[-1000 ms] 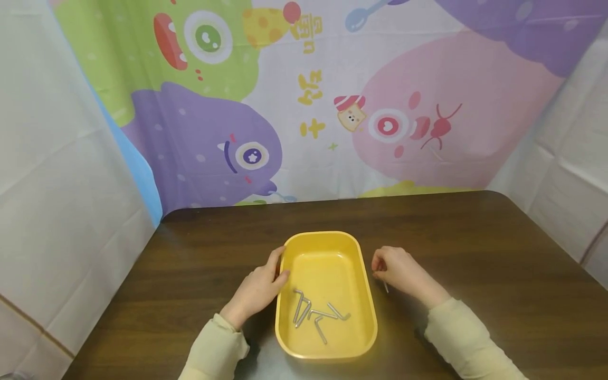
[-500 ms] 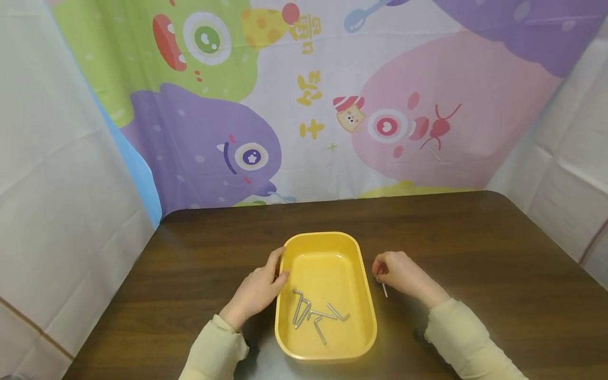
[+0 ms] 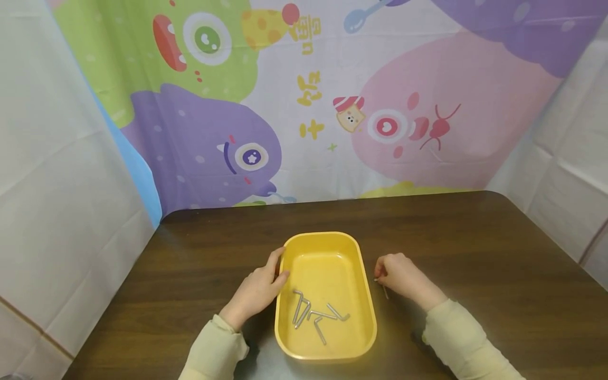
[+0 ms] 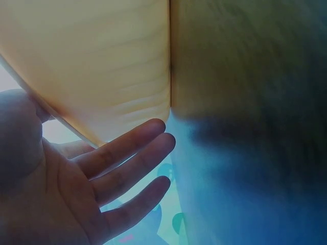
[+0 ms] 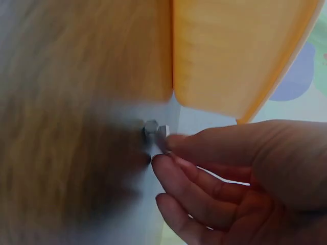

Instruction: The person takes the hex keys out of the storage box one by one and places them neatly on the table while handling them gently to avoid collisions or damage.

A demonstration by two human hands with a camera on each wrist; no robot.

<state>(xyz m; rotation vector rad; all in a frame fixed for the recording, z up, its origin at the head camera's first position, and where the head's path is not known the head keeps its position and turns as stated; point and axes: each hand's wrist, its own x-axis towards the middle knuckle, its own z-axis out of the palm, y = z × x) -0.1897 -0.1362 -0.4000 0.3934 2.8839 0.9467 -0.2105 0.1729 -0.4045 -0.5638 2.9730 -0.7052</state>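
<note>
A yellow tray (image 3: 328, 354) stands on the dark wooden table, with several L-shaped silver hex keys (image 3: 321, 330) lying loose in its nearer half. At its left side my left hand (image 3: 258, 287) holds the rim, thumb over the edge. The left wrist view shows three of its fingers (image 4: 138, 171) stretched along the outside of the wall. Just right of the tray, low over the table, my right hand (image 3: 401, 275) pinches another hex key (image 3: 386, 292) between thumb and fingertips. In the right wrist view its six-sided end (image 5: 150, 126) shows, the rest blurred or hidden by the fingers.
The table (image 3: 499, 253) reaches back to a cartoon-printed cloth (image 3: 313, 158) hanging behind it. Pale quilted panels (image 3: 71, 211) line the left side, and a similar panel (image 3: 570, 158) the right.
My right hand has shifted slightly toward me, and more of the hex key shows below and beside its fingertips. The left hand, the tray and the keys inside look unmoved.
</note>
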